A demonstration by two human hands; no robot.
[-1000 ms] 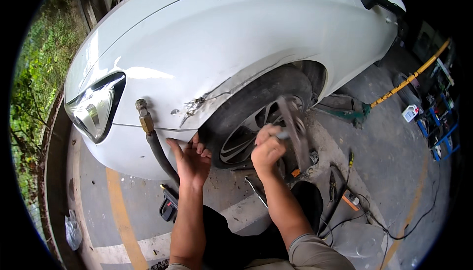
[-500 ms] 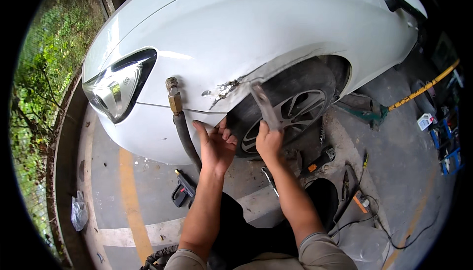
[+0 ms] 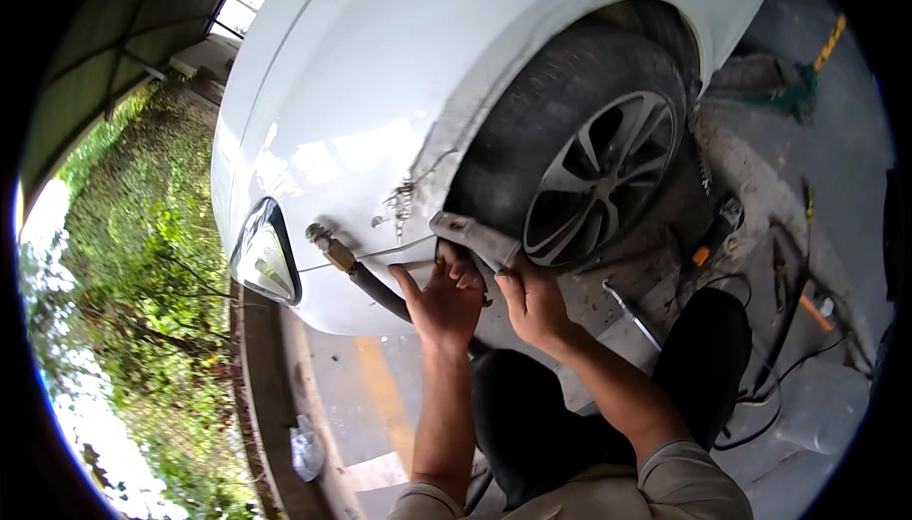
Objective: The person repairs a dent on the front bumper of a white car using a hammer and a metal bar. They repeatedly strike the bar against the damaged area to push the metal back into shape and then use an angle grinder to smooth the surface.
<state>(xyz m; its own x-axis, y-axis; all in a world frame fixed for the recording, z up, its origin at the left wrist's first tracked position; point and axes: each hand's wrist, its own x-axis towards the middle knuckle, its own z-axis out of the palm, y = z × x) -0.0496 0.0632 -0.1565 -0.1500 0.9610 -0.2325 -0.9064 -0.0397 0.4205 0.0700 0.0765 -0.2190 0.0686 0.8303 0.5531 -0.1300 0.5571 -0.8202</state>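
one white car (image 3: 399,74), one wheel (image 3: 598,173), one headlight (image 3: 264,256), two hands (image 3: 446,302)

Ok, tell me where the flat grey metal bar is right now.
In the head view the flat grey metal bar lies near centre against the white car's damaged fender, just left of the black front tyre, with the left hand and right hand below it.

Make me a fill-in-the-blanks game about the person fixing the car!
1. The car is painted ____.
2. Both hands hold a flat grey metal bar against the bumper, just in front of the front ____.
3. The left hand is right beside a black ____ with a brass fitting on its end.
4. The right hand grips the bar from ____.

Missing words: white; wheel; hose; below
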